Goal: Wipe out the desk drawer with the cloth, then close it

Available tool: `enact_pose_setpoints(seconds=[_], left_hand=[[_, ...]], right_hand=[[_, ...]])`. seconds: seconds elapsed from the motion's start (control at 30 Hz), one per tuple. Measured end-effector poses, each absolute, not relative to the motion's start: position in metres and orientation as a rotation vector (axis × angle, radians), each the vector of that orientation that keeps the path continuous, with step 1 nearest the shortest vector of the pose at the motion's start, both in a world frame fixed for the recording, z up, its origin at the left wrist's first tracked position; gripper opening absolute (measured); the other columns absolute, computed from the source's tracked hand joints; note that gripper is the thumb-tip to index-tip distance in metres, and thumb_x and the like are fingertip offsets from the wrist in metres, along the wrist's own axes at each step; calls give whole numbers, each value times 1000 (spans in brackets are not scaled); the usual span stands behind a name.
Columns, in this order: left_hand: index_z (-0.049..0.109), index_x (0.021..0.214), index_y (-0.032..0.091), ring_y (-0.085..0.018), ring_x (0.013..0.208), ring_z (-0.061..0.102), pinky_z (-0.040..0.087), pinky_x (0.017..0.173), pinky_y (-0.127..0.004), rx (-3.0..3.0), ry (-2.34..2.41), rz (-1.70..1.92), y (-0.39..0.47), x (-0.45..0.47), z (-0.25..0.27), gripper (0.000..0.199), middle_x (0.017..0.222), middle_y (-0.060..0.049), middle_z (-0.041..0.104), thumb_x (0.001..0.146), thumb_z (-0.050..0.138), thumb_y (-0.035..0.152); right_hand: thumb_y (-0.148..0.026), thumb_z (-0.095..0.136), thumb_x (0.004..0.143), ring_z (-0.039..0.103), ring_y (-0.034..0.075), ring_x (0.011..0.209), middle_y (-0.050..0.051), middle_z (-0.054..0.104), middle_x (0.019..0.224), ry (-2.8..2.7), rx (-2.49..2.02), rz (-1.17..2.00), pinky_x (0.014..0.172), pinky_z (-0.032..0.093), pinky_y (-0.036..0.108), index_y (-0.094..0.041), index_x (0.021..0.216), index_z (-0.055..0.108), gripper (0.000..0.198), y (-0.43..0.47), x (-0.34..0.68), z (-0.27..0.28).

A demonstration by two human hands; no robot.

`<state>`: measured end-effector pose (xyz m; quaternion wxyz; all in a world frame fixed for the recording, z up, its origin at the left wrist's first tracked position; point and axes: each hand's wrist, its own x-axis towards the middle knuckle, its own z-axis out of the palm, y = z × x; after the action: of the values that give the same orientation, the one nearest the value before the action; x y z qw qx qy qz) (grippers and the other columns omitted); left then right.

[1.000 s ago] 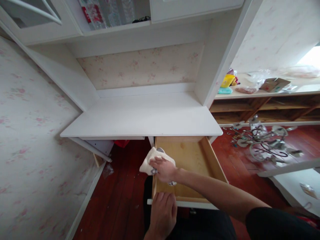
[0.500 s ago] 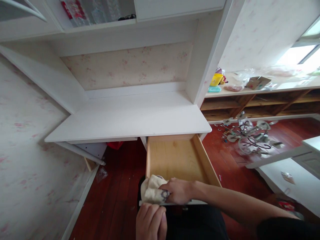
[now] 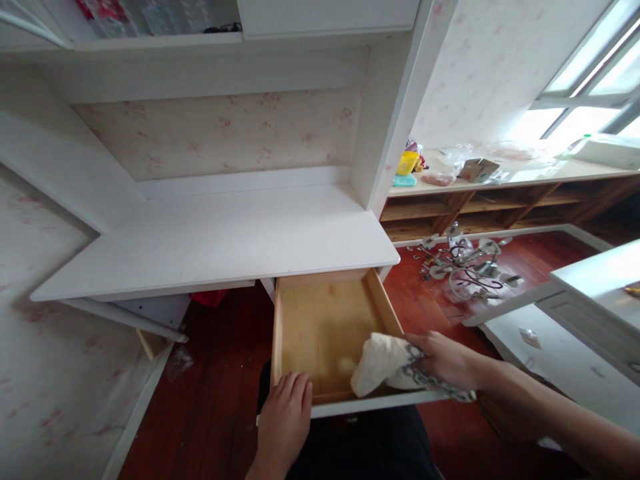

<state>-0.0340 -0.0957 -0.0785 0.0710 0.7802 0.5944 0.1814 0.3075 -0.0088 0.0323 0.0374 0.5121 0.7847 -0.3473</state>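
Observation:
A wooden drawer [image 3: 325,327] is pulled out from under the white desk [image 3: 240,233]; its inside shows bare wood. My left hand [image 3: 287,413] is closed over the drawer's front left corner, its fingers hooked over the edge. In my right hand [image 3: 445,360] is a cream cloth with a dark pattern [image 3: 383,360], bunched up at the drawer's front right corner. Part of the cloth hangs inside the drawer and part lies across the front rim. The fingertips of my right hand are hidden by the cloth.
A dismantled chandelier [image 3: 473,263] lies on the red wooden floor [image 3: 220,400] to the right. Nearer stands a white cabinet [image 3: 590,313]. A low shelf unit [image 3: 465,200] under the window bears a cardboard box [image 3: 477,170] and plastic bags. Above the desk hang white cupboards [image 3: 325,17].
My right hand has moved the cloth from the drawer's front left to its front right corner. My left hand has come up onto the front left corner. The view has swung right.

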Motion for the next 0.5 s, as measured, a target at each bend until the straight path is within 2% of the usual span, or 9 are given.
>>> enact_pose_setpoints(seconds=[0.07, 0.17, 0.27, 0.37, 0.43, 0.5], left_hand=[[61, 105, 24, -17, 94, 62, 49, 84, -34, 2332, 1806, 448, -96, -33, -80, 24, 100, -1, 66, 97, 38, 23], [62, 106, 24, -17, 96, 61, 49, 86, -35, 2296, 1805, 350, -97, -31, -78, 27, 102, -1, 67, 98, 36, 24], [62, 106, 24, -17, 96, 61, 48, 86, -35, 2269, 1807, 303, -97, -30, -77, 30, 102, -1, 67, 98, 34, 24], [63, 106, 25, -17, 95, 62, 48, 84, -34, 2266, 1810, 286, -98, -29, -78, 31, 101, -1, 68, 99, 33, 23], [63, 106, 25, -17, 94, 62, 47, 82, -33, 2265, 1816, 285, -98, -30, -79, 30, 100, -1, 68, 99, 33, 24], [63, 106, 26, -16, 94, 63, 47, 82, -32, 2261, 1819, 294, -99, -30, -79, 30, 100, 0, 68, 99, 34, 24]], right_hand=[[-16, 45, 75, 66, 20, 83, 5, 71, 91, 2493, 1742, -898, 72, 45, 26, -18, 107, 63, 36, -2, 324, 47], [-16, 43, 78, 64, 24, 101, 10, 68, 114, 2675, 1838, -626, 86, 48, 34, -18, 131, 52, 54, -1, 338, 69], [-12, 44, 76, 56, 27, 120, 8, 60, 131, 2782, 1726, -507, 101, 44, 44, -23, 140, 46, 64, -12, 333, 70], [-9, 45, 72, 42, 28, 134, 6, 52, 141, 2683, 1578, -624, 111, 33, 51, -26, 141, 45, 71, -25, 321, 38], [-9, 46, 70, 40, 29, 135, 10, 52, 140, 2504, 1483, -791, 113, 29, 53, -20, 140, 48, 71, -29, 318, 3], [-10, 45, 71, 37, 29, 137, 13, 49, 143, 2375, 1392, -923, 116, 17, 56, -18, 139, 49, 69, -29, 322, -32]])
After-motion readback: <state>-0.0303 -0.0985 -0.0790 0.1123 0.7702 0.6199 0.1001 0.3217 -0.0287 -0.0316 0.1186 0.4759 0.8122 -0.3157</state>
